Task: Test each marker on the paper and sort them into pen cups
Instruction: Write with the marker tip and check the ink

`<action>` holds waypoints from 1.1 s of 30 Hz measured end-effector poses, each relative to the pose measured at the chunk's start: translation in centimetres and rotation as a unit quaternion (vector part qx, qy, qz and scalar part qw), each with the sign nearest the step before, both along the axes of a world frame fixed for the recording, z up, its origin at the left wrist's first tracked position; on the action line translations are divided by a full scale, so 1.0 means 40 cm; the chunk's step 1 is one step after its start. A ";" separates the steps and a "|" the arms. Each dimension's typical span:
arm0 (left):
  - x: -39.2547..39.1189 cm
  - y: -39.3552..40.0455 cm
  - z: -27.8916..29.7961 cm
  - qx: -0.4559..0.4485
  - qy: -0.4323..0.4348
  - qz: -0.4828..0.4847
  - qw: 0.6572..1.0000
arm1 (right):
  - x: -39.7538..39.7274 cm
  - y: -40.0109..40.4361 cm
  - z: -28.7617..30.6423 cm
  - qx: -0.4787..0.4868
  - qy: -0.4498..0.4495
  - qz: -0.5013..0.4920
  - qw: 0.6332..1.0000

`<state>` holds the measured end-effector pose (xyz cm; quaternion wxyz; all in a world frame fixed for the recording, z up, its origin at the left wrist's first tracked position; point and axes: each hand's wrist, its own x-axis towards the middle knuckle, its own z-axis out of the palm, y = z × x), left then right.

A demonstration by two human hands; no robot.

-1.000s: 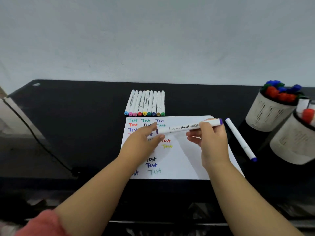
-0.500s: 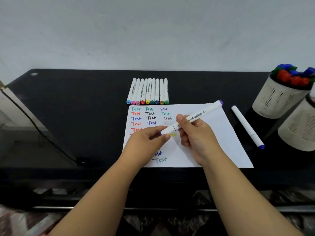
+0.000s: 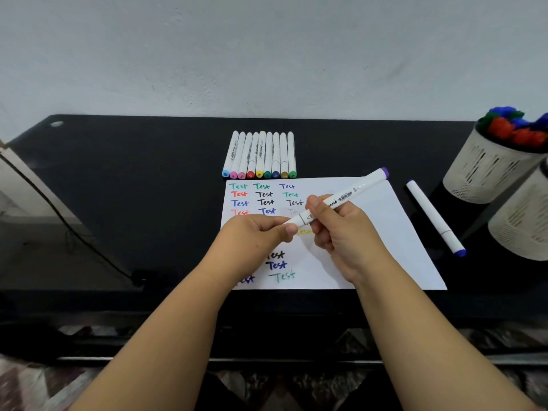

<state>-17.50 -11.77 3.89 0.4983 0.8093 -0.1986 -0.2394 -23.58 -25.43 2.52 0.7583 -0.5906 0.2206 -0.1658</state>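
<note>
Fingers of the right hand [image 3: 341,232] are curled round a white marker [image 3: 347,195] with a purple end cap, above the paper [image 3: 385,232]; the left hand [image 3: 255,235] pinches its lower cap end. Its barrel reads "Smooth" in part. The paper carries "Test" many times in several colours. Two pale pen cups stand right: far cup [image 3: 486,170] holds coloured markers; near cup [image 3: 522,226] contents hidden.

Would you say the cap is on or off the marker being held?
On: the left hand pinches the near cap, seated against the marker; no tip shows.
</note>
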 end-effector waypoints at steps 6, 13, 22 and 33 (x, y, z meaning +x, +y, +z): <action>-0.003 0.006 0.012 -0.008 0.013 -0.001 1.000 | -0.009 -0.003 0.001 0.005 -0.025 0.024 0.999; -0.002 0.008 0.014 -0.004 0.017 0.001 1.000 | -0.003 0.009 -0.002 0.005 -0.041 0.000 0.999; -0.005 -0.002 0.010 0.027 0.000 0.005 1.000 | 0.008 0.014 0.002 0.004 0.031 -0.046 0.998; -0.003 0.032 0.022 0.027 0.000 0.029 0.999 | 0.013 -0.037 0.012 0.059 0.023 -0.127 0.990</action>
